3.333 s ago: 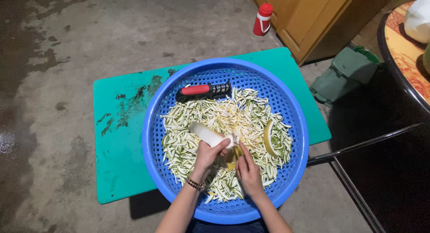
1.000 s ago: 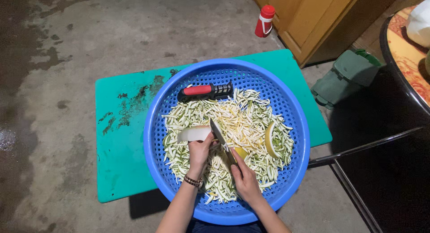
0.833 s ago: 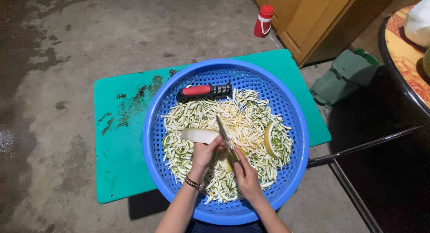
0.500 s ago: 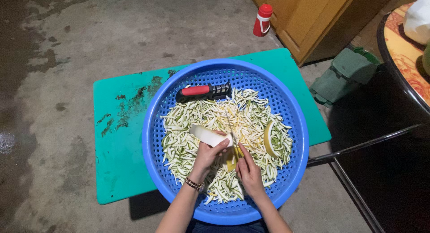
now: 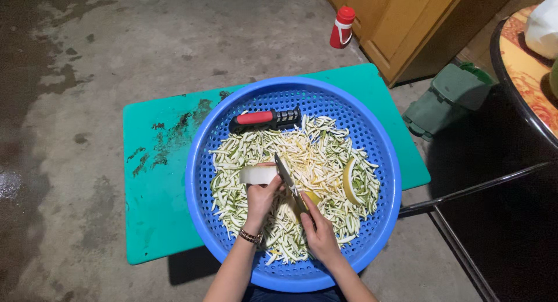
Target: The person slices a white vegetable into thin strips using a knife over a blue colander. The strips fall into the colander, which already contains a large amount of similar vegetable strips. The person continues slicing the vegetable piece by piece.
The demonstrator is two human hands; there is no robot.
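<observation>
— Pale, peeled wedge of melon-like fruit [image 5: 257, 175]: gripped in the left hand [image 5: 260, 198], fingers wrapped around its near end, raised just above the heap of white and green shreds [image 5: 314, 162].

— And the right hand [image 5: 318, 232]?

— Closed around the handle of a kitchen knife with a steel blade [image 5: 286, 175]; blade tilted up and away from the wrist, edge touching the right end of the wedge.

— Underneath both hands?

— Round blue perforated plastic basket [image 5: 203, 162], resting on a teal plastic board [image 5: 157, 180] on the concrete floor.

— Beyond the fingertips?

— Red-and-black handled tool [image 5: 265, 118], lying on the far inner wall of the basket. To the right of the right hand, a curved yellowish slice [image 5: 349, 183] among the shreds. Farther off, a red bottle [image 5: 342, 27] beside a wooden cabinet [image 5: 401, 23].
</observation>
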